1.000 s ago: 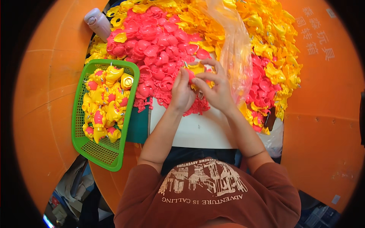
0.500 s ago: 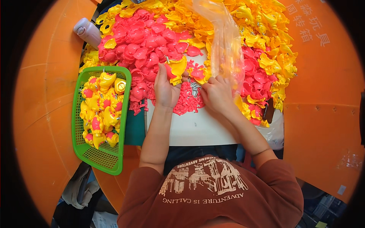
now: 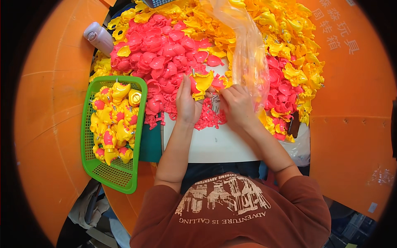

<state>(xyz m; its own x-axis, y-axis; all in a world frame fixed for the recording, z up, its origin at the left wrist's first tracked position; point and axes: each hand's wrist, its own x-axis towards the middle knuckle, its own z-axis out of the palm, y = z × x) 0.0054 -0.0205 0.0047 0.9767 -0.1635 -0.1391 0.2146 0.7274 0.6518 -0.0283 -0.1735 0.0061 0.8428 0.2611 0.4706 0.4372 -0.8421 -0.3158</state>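
Yellow shell [image 3: 204, 84] | left fingers [image 3: 186, 86] hold it | right fingers [image 3: 232, 91] seem bunched; contents hidden, can't tell

Your counter [image 3: 215, 153] shows white nearest you, with a green surface [image 3: 151, 146] beside it at left. On it you have pink shells [image 3: 163, 62] in a glossy heap, small pink pieces [image 3: 208, 120] along the heap's near edge, and silvery pins [image 3: 215, 104] among them. Yellow parts [image 3: 211, 31] are massed behind; clear plastic sheeting [image 3: 253, 62] runs between these and a mixed yellow-and-pink heap [image 3: 285, 84] on your right.
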